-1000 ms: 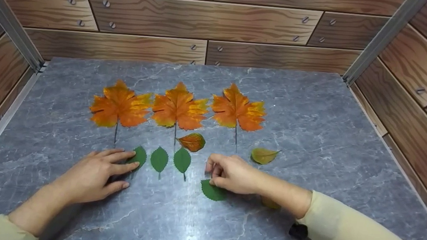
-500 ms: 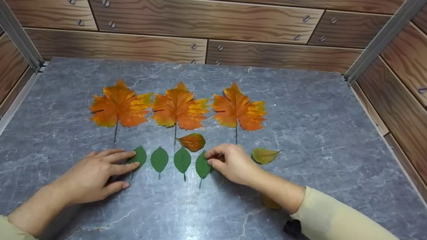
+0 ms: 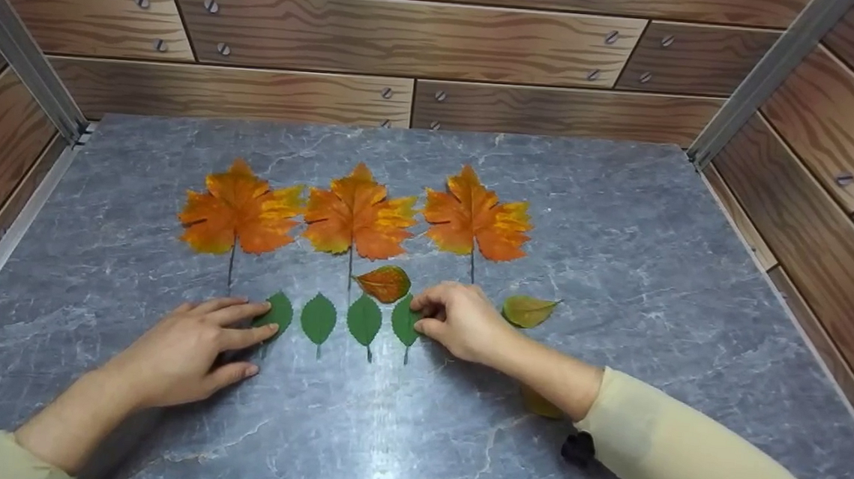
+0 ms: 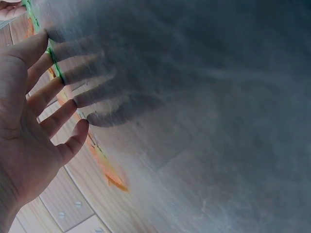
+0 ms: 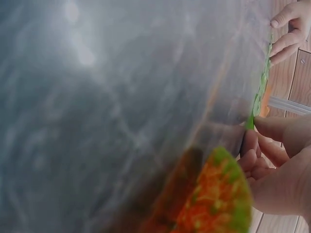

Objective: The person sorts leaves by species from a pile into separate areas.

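Several green leaves stand in a row, stems toward the front, in the head view. My left hand [image 3: 197,351] lies with spread, fairly straight fingers, two fingertips resting on the leftmost green leaf [image 3: 283,312] and hiding its left side. At the row's right end, my right hand [image 3: 466,325] pinches the right edge of another green leaf [image 3: 405,322] between thumb and fingers. Between these lie two more, a green leaf [image 3: 318,318] and a green leaf [image 3: 364,321], untouched. The right wrist view shows the right thumb and fingers [image 5: 272,127] at a leaf's edge.
Three orange maple leaves [image 3: 357,216] lie in a row behind. A small red-brown leaf [image 3: 385,284] touches the middle maple's stem. An olive leaf [image 3: 529,311] lies right of my right hand, and a yellowish leaf [image 3: 542,404] is partly under the forearm. Wood-patterned walls surround the grey tabletop [image 3: 623,231].
My right hand has carried a green leaf up and left, turned it upright and set it at the row's right end, then shifted it slightly farther back. My left hand has stayed still.
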`<state>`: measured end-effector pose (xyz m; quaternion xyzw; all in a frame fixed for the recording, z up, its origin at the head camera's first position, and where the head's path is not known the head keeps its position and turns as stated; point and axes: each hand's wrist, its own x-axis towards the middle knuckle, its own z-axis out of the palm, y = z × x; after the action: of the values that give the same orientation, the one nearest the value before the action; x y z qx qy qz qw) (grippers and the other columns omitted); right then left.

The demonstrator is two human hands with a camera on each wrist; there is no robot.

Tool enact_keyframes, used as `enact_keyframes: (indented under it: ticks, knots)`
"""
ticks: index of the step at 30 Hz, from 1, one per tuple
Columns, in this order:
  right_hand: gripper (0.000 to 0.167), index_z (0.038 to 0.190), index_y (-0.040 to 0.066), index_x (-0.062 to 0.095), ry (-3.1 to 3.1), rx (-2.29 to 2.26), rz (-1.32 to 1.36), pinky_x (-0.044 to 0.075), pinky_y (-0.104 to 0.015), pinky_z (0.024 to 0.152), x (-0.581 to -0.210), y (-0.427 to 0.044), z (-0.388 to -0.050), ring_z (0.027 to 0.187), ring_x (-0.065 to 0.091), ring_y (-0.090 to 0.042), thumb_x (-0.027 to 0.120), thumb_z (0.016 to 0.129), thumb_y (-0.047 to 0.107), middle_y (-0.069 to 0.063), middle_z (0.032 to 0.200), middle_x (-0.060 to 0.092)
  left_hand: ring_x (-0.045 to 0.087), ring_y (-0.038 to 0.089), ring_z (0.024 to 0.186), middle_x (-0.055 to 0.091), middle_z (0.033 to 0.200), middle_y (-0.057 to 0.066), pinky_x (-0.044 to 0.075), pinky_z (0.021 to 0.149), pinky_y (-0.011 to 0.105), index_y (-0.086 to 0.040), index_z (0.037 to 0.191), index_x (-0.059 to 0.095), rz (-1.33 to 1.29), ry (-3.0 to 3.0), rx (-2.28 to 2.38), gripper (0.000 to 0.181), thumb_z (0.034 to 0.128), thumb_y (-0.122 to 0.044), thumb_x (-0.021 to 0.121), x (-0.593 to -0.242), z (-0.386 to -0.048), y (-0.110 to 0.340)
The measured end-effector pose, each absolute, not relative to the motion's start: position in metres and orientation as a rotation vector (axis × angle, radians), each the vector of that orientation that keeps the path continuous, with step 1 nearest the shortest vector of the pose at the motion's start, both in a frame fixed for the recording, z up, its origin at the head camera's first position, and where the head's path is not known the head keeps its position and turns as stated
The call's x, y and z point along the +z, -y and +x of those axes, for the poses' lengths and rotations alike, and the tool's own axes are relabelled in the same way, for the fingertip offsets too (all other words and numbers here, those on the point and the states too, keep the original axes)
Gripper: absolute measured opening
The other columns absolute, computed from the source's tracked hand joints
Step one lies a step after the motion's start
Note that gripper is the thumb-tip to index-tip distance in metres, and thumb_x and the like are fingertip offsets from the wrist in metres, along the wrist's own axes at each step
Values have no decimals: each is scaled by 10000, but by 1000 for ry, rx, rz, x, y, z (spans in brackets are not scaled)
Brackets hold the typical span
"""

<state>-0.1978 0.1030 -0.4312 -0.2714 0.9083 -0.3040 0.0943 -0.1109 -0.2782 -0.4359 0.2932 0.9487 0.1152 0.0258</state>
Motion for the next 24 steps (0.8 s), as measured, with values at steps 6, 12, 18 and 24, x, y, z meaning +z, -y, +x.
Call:
enact_keyframes:
  ticks: [6,12,18,24]
  knots:
    - [197,1136,63,802,-2718,-877,-832,574,-388,868,-433,-103,-198,942,686,-220,796,939,75,-53,1031,723,529,402,1400,550,1569,87,430,1031,756,-233,1481,665,942,-2949,349,498,1016,-397,731,-436,-111,278]
    - [233,1170,77,798,-2706,-890,-877,576,-385,852,-433,-107,-197,923,687,-212,802,937,92,-61,1030,716,522,406,1406,540,1579,89,421,1029,769,-240,1489,657,921,-2933,348,504,1019,-405,728,-436,-111,279]
    - [285,1202,112,817,-2711,-819,-1035,541,-387,796,-434,-110,-195,902,654,-222,834,929,192,-54,1035,705,512,391,1420,533,1587,80,414,1045,764,-241,1494,653,901,-2933,347,518,1009,-400,740,-437,-112,278]
    - [280,1199,100,822,-2721,-812,-1004,541,-384,800,-434,-108,-193,922,645,-228,833,940,205,-57,1047,697,514,397,1416,538,1582,87,420,1042,760,-240,1494,653,910,-2931,353,514,1012,-398,737,-437,-112,278]
